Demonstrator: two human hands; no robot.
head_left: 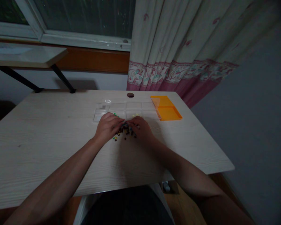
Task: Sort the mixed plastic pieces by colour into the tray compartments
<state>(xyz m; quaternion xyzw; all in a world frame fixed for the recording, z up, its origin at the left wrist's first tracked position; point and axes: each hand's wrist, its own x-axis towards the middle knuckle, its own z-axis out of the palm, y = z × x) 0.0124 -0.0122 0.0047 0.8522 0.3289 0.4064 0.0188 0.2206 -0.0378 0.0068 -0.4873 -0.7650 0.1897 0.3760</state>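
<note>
My left hand (108,126) and my right hand (140,127) meet at the fingertips over a pile of small pieces (125,130) on the table. Most of the pieces look dark, with some yellow and green ones among them. Both hands are closed; whatever is pinched between the fingers is too small to name. Just beyond them lies a clear plastic compartment box (134,106), with a few green pieces (115,114) and pale yellow pieces (136,115) showing in its near compartments. My hands cover part of its front edge and part of the pile.
An orange tray (170,113) lies at the right end of the clear box. The light wooden table (53,140) has a round cable hole (130,95) near its back edge. At the back left stands a raised shelf (25,56) on black legs. A curtain (173,47) hangs behind.
</note>
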